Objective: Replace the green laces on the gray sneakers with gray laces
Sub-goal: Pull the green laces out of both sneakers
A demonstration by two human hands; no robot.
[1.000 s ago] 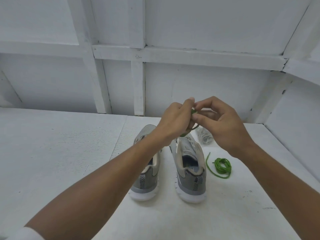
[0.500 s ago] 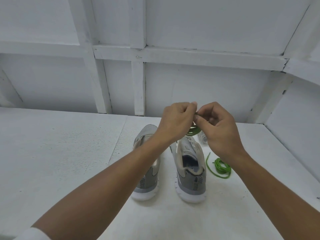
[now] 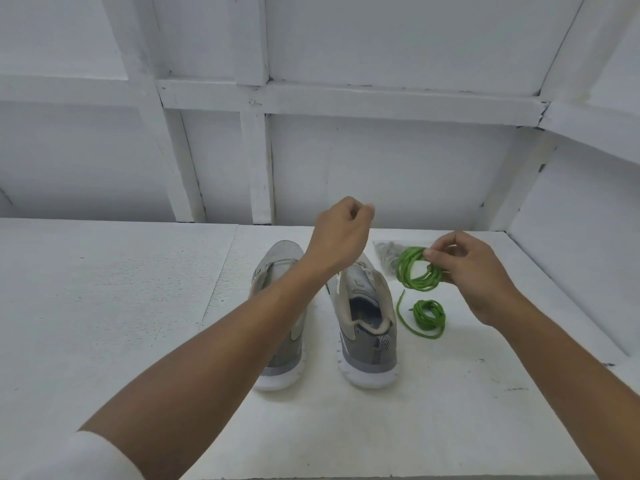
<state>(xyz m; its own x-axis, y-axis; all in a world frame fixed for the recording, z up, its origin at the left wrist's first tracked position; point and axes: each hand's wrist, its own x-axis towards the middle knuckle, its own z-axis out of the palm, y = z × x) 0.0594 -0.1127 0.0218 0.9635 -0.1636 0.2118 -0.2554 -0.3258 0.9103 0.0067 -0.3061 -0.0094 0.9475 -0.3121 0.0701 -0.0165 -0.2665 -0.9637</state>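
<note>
Green lace coil (image 3: 417, 268): thin round cord wound into loose ring, pinched in right hand (image 3: 474, 268) above table (image 3: 104, 306), probably to be parked beside second green coil (image 3: 427, 315), which lies flat with tail trailing. Left hand (image 3: 341, 233) raised over shoes, fingers curled, apparently empty. Gray sneakers (image 3: 372, 344) side by side, heels toward person, knit uppers, white soles, no lace visible. Gray laces (image 3: 386, 254) bunched behind.

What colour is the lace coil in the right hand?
Green. The coil shows best in head view.
</note>
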